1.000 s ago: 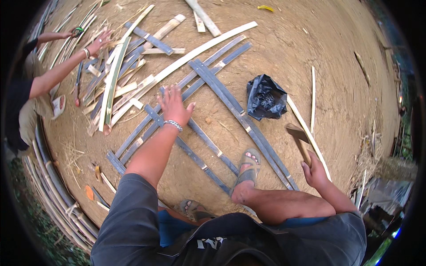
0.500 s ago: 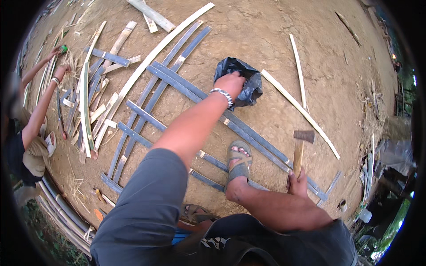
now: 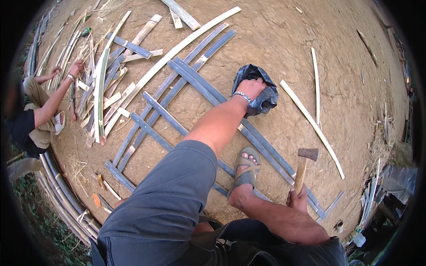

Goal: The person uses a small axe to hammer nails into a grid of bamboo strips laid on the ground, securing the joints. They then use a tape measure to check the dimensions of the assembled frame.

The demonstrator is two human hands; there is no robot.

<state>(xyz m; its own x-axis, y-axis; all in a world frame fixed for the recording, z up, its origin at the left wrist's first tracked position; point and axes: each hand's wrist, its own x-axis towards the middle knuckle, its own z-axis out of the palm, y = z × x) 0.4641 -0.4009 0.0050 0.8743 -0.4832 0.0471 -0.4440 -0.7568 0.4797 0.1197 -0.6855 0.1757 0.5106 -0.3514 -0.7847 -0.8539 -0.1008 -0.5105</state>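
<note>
My left hand (image 3: 251, 88), with a bracelet on the wrist, reaches into the mouth of a black plastic bag (image 3: 267, 101) on the ground. Its fingertips are hidden inside the bag, so their grip cannot be made out. My right hand (image 3: 297, 200) is closed round the wooden handle of a hatchet (image 3: 307, 154), held upright with its dark metal head on top. Beneath both hands lies a lattice of dark split bamboo strips (image 3: 266, 148), crossed over one another. My sandalled foot (image 3: 246, 167) stands among these strips.
At the left a co-worker (image 3: 33, 113) sits beside a heap of split bamboo (image 3: 103, 95). A long pale strip (image 3: 177, 48) curves along the lattice's far side. Two pale strips (image 3: 317, 128) (image 3: 316, 84) lie at the right. Bamboo poles (image 3: 66, 199) line the lower left.
The view has shifted, so most things stand farther right and lower. My left hand stays in the bag and my right keeps the hatchet. The co-worker's hands have left the green thing.
</note>
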